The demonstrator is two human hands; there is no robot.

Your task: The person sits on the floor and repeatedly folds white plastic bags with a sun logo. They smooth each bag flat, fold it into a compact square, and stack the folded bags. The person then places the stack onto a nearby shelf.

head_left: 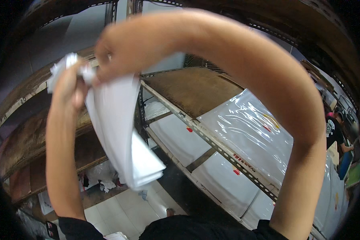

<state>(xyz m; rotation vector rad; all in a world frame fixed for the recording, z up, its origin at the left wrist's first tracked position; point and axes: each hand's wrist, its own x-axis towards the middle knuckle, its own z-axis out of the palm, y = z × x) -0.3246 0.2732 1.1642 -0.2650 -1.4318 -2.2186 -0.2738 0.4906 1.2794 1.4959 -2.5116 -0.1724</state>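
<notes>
Head view, looking down past two raised bare forearms: the left hand [70,86] sits at about ten o'clock, clenched around the bunched top of a white folded sheet bundle [122,136]. The right hand [116,52], at eleven o'clock, reaches across from the far side and pinches the same top edge, just beside the left fingers. The bundle hangs free from both grips, its lower corner ending near the picture's middle, at about seven o'clock from centre, clear of the shelf edge to its right.

At one to four o'clock runs a metal shelf rack [212,140] with a perforated front rail. Its brown board [192,90] is bare at the near end; beside it lie flat white packs under clear plastic wrap [248,128]. The tier beneath holds more white packs. At six o'clock a pale tiled floor [124,212] shows open room between the racks. Another person in a dark shirt [334,132] stands at three o'clock, well apart.
</notes>
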